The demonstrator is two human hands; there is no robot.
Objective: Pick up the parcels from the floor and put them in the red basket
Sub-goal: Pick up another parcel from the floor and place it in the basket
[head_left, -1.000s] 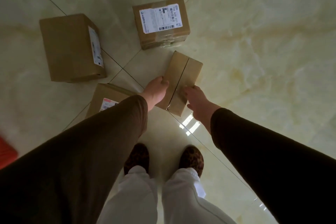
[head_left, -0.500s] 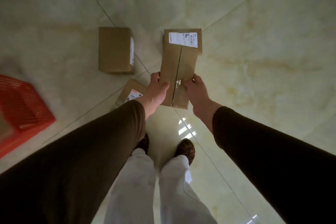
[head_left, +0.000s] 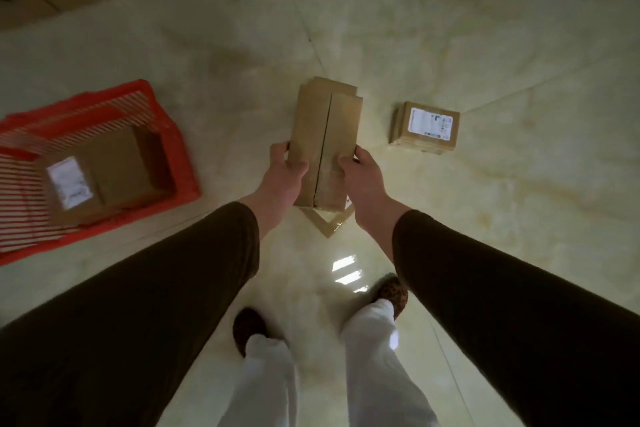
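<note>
Both hands grip one box (head_left: 323,142) off the floor: left hand (head_left: 282,180) and right hand (head_left: 363,180) clamp its long sides. Red basket (head_left: 166,135) at 9 o'clock holds one parcel (head_left: 104,173). Another parcel (head_left: 425,126) on the floor at 2 o'clock is left to do.

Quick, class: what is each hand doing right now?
Left hand: closed on the long cardboard parcel.
Right hand: closed on the same parcel.
</note>
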